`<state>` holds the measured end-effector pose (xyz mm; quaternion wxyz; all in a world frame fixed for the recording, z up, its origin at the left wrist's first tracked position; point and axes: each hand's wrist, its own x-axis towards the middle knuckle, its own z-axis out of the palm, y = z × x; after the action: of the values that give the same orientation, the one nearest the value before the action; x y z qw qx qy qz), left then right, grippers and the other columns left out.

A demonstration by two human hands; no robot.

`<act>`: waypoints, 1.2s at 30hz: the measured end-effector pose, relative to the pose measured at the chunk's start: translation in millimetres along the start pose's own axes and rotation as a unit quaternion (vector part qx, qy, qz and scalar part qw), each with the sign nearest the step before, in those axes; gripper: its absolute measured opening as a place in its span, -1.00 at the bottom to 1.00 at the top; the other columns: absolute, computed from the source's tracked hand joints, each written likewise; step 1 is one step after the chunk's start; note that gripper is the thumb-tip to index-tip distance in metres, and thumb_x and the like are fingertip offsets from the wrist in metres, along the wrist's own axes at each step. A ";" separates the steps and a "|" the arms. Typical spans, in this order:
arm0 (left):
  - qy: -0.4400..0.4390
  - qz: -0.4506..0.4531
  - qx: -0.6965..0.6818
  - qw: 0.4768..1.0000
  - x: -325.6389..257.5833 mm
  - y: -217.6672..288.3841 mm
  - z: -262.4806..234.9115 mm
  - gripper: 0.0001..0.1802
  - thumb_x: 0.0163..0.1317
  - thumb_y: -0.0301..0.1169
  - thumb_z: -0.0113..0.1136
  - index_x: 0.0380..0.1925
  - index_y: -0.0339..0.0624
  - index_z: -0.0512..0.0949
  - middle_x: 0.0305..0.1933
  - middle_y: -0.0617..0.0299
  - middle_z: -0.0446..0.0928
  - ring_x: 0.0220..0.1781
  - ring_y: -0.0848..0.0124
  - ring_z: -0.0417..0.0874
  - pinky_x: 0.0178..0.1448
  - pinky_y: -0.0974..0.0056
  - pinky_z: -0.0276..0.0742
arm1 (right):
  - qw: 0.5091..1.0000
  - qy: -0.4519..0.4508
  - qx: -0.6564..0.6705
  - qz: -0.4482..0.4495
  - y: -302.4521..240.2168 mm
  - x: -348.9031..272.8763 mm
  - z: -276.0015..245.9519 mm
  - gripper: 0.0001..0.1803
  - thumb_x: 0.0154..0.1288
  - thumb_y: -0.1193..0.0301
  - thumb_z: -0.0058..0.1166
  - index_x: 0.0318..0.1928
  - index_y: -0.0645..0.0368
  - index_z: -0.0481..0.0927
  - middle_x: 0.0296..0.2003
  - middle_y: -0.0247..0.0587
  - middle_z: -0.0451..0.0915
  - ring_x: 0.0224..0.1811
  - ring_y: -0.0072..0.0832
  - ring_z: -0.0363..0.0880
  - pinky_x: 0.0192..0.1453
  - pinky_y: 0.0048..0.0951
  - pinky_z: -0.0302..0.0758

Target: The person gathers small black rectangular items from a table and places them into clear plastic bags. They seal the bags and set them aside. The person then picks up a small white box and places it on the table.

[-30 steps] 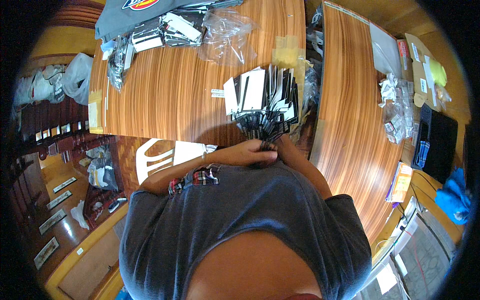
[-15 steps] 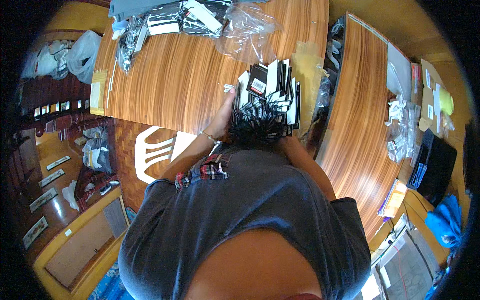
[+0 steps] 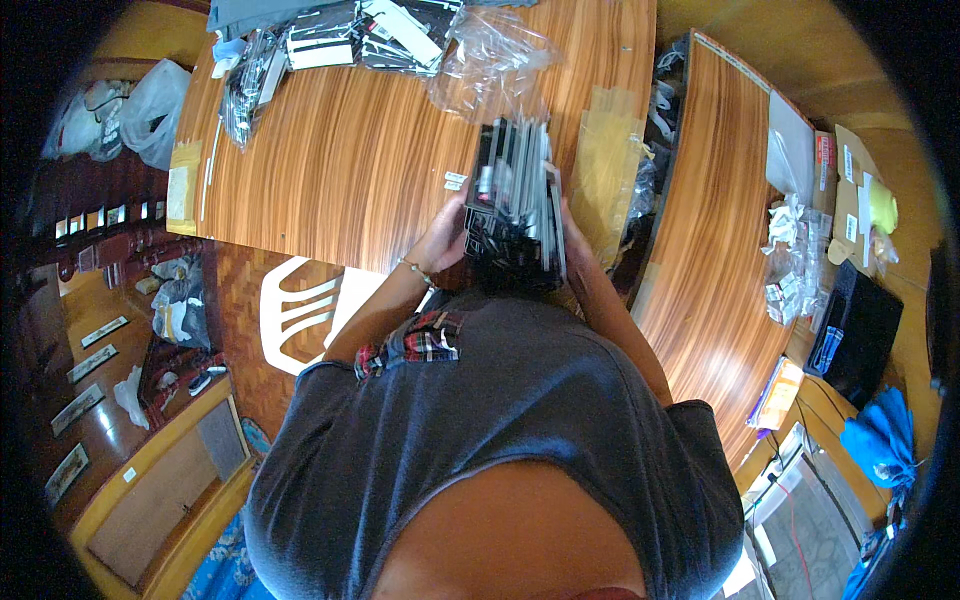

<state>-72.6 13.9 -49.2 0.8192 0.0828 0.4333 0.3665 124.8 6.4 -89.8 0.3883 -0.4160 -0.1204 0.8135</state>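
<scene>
Now we're gripping the stack of black-and-white packets (image 3: 515, 205) between both hands at the worktop's (image 3: 340, 170) near edge: left hand (image 3: 445, 235) fingers wrapping its left side, right hand (image 3: 572, 232) pressing the right; long axis pointing away.

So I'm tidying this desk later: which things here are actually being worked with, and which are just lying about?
In hand:
- stack of black and white packets, held upright between the left hand and right hand

Lying about:
- empty clear bags
- more packets at the table's far edge
- white plastic chair
- crumpled wrappers on the side desk
- blue cloth
</scene>
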 end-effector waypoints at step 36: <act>-0.194 0.056 0.033 0.979 -12.8 -3.3 -5.9 -0.29 0.14 0.15 -0.08 0.09 -0.20 0.28 -0.01 0.08 0.45 0.04 0.27 0.46 0.15 0.15 0.35 | 0.987 0.022 -0.158 -0.011 -22.6 -57.5 9.8 -0.23 0.13 -0.04 -0.01 0.20 0.20 0.12 -0.06 -0.15 0.43 -0.16 -0.44 0.50 -0.29 -0.48 0.53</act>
<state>-80.0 1.9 -46.0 0.8627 0.2036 0.2728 0.3741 149.5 -19.3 -38.4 0.3295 -0.4884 -0.2434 0.7705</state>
